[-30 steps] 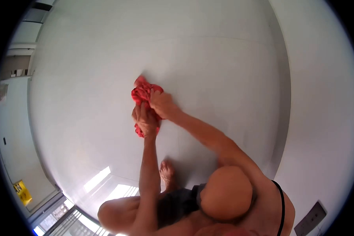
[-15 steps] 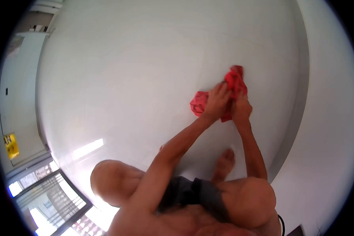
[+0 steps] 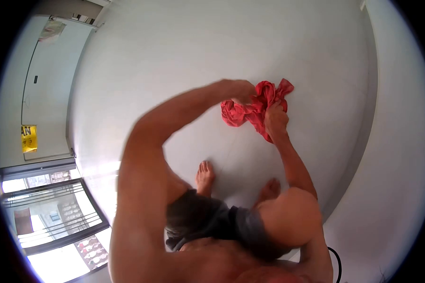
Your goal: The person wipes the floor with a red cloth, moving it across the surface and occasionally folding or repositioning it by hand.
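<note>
A crumpled red cloth (image 3: 255, 112) lies bunched on the light floor (image 3: 184, 61), with one end sticking out at the upper right. My left hand (image 3: 241, 91) reaches over to the cloth's far left side, the arm bent in a wide arc. Its fingers curl down onto the fabric and are partly hidden. From the near right side, my right hand (image 3: 276, 119) grips a fold of the same cloth, fingers closed.
A wall (image 3: 401, 122) with a grey base strip runs along the right. At left stand a pale door with a yellow sign (image 3: 29, 138) and a barred window (image 3: 56, 212). My bare feet (image 3: 205, 174) are on the floor below the cloth.
My left hand has swung from the cloth's near side to its far left, elbow now out to the left. The cloth is bunched differently. My right hand stays on it; the view has shifted.
</note>
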Motion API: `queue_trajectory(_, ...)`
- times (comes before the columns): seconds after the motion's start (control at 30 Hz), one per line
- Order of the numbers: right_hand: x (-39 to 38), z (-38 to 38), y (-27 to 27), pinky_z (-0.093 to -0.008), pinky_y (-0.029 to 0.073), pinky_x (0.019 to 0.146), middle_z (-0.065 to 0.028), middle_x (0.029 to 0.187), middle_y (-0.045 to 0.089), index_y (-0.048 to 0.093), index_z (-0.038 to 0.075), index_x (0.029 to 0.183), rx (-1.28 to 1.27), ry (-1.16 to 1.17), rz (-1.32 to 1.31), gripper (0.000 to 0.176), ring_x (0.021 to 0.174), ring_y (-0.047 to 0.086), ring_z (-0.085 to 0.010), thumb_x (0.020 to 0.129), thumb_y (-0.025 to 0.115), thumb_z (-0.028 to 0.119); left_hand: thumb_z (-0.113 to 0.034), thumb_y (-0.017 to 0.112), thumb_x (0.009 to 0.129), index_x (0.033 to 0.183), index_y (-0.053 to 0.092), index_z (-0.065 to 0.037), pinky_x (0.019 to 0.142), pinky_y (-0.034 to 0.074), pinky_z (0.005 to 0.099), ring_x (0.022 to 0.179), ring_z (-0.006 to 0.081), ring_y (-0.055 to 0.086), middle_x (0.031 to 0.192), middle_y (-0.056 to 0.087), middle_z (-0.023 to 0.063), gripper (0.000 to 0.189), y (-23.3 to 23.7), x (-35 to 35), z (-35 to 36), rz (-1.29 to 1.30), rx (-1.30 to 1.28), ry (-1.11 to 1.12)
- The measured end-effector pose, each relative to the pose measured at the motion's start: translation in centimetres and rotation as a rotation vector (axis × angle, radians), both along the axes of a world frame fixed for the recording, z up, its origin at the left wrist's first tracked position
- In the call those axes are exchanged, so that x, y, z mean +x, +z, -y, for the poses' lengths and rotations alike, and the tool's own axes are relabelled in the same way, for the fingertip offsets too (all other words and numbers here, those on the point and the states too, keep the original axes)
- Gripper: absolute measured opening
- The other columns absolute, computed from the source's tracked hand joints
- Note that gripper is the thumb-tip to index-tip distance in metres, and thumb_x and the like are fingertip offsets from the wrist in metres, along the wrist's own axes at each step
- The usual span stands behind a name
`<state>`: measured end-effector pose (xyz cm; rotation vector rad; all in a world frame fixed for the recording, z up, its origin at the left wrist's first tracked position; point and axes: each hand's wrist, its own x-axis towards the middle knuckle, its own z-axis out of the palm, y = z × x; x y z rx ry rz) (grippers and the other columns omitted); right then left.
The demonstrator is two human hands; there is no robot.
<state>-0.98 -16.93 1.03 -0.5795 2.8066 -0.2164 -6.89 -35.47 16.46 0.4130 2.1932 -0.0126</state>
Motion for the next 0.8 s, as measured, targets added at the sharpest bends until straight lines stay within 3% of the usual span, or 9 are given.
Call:
queue_trajectory(0.07, 0.0, -0.4, -0.5, -0.0427, 0.063, 0.069, -0.0234, 0.111, 0.069, 0.046, -0.016, 0.149, 0.013, 0.081, 0.025, 0.068, 0.093, 0.075, -0.0330, 0.096, 0.067, 0.020, -0.029, 0.061, 0.106, 0.148, 0.062, -0.014, 0.099, 0.056, 0.0489, 0.121, 0.0349, 0.068, 0.129, 0.073, 0.0188, 0.045, 3.8, 0.5, 2.6, -0.027, 0.079, 0.050)
queue_trajectory(0.17, -1.3, -1.8, -1.2, -0.0441, 0.063, 0.067, -0.0262, 0.115, 0.070, 0.048, -0.019, 0.147, 0.055, 0.230, 0.042, 0.062, 0.096, 0.073, -0.0329, 0.098, 0.061, 0.018, -0.031, 0.059, 0.108, 0.151, 0.058, -0.011, 0.107, 0.052, 0.0494, 0.129, 0.0348, 0.064, 0.140, 0.068, 0.0178, 0.048, 7.0, 1.7, 4.4, -0.174, 0.139, 0.329)
queue_trajectory(0.27, -3.2, -1.6, 0.2, -0.0457, 0.062, 0.073, -0.0265, 0.115, 0.071, 0.044, -0.016, 0.150, -0.032, 0.278, 0.120, 0.067, 0.098, 0.073, -0.0354, 0.099, 0.063, 0.022, -0.034, 0.061, 0.107, 0.155, 0.054, -0.013, 0.113, 0.048, 0.0485, 0.137, 0.0349, 0.058, 0.152, 0.059, 0.0163, 0.053, 1.0, 4.4, 8.0, -0.540, 0.301, 0.253)
queue_trajectory(0.4, -4.7, -5.5, 1.9, -0.0480, 0.060, 0.085, -0.0252, 0.112, 0.070, 0.037, -0.010, 0.158, -0.166, 0.185, 0.309, 0.080, 0.100, 0.073, -0.0405, 0.097, 0.071, 0.031, -0.041, 0.074, 0.098, 0.162, 0.043, -0.018, 0.123, 0.037, 0.0573, 0.150, 0.0460, 0.041, 0.165, 0.043, 0.0225, 0.075, -8.2, 7.3, 5.2, -0.562, 0.485, 0.198)
queue_trajectory(0.47, -6.4, -7.4, 6.5, -0.0509, 0.055, 0.095, -0.0274, 0.114, 0.071, 0.032, -0.006, 0.162, -0.129, 0.164, 0.431, 0.084, 0.108, 0.070, -0.0435, 0.099, 0.069, 0.035, -0.045, 0.077, 0.092, 0.159, 0.048, -0.014, 0.121, 0.037, 0.0585, 0.150, 0.0441, 0.038, 0.167, 0.038, 0.0206, 0.079, -11.6, 8.5, 2.5, -0.635, 0.513, 0.141)
queue_trajectory(0.5, -6.8, -7.8, 8.6, -0.0523, 0.052, 0.099, -0.0285, 0.115, 0.071, 0.029, -0.005, 0.163, -0.112, 0.164, 0.498, 0.086, 0.112, 0.068, -0.0450, 0.099, 0.068, 0.037, -0.037, 0.077, 0.091, 0.156, 0.050, -0.013, 0.117, 0.038, 0.0601, 0.147, 0.0432, 0.040, 0.162, 0.042, 0.0197, 0.074, -12.2, 9.2, 1.1, -0.765, 0.473, 0.129)
queue_trajectory(0.6, -8.2, -11.6, 9.5, -0.0522, 0.052, 0.097, -0.0296, 0.111, 0.071, 0.024, -0.002, 0.166, 0.004, 0.200, 0.424, 0.090, 0.111, 0.068, -0.0453, 0.100, 0.068, 0.040, -0.025, 0.075, 0.089, 0.152, 0.053, -0.012, 0.108, 0.043, 0.0586, 0.137, 0.0411, 0.046, 0.155, 0.046, 0.0197, 0.068, -18.1, 8.9, -0.5, -0.973, 0.489, 0.176)
queue_trajectory(0.7, -8.3, -11.5, 9.5, -0.0525, 0.053, 0.095, -0.0301, 0.110, 0.071, 0.021, -0.002, 0.167, 0.090, 0.192, 0.459, 0.094, 0.106, 0.068, -0.0474, 0.100, 0.069, 0.043, -0.011, 0.073, 0.084, 0.141, 0.061, -0.011, 0.101, 0.046, 0.0535, 0.129, 0.0384, 0.053, 0.146, 0.052, 0.0195, 0.058, -15.5, 9.4, -2.0, -0.987, 0.545, 0.237)
queue_trajectory(0.8, -7.0, -8.8, 7.6, -0.0542, 0.055, 0.091, -0.0314, 0.111, 0.071, 0.024, -0.002, 0.166, 0.094, 0.122, 0.458, 0.092, 0.101, 0.069, -0.0494, 0.098, 0.071, 0.039, -0.011, 0.074, 0.082, 0.136, 0.063, -0.011, 0.093, 0.047, 0.0486, 0.124, 0.0351, 0.054, 0.145, 0.053, 0.0202, 0.055, -15.8, 9.3, -1.3, -0.967, 0.655, 0.233)
